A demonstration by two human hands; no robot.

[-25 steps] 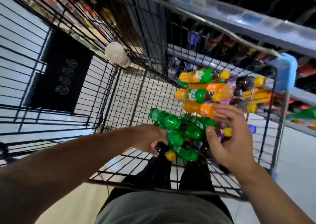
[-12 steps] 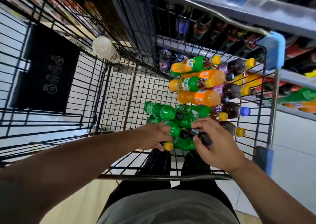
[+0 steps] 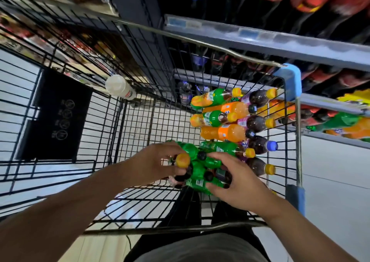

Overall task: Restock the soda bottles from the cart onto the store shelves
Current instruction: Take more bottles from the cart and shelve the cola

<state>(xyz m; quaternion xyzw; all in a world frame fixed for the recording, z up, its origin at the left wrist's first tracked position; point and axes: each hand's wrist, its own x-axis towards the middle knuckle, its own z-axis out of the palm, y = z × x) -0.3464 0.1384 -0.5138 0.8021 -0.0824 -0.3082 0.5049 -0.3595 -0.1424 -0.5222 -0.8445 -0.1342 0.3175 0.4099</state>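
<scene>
Soda bottles [image 3: 226,131] lie heaped in our wire cart [image 3: 160,229], beyond and under both hands. Our left hand [image 3: 158,161] curls round a yellow-capped bottle [image 3: 182,159], whose body is hidden. Our right hand [image 3: 238,185] grips green bottles [image 3: 200,183]; we cannot tell how many. Blurred store shelves [image 3: 260,39] rise beyond the hands, and pale floor [image 3: 330,211] lies right of our right hand.

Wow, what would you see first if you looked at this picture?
The bright pile of soda bottles jumps out, orange, green and dark ones lying in the right side of the wire cart. Nearest the person, the left hand grips a yellow-capped bottle and the right hand grips green bottles.
</scene>
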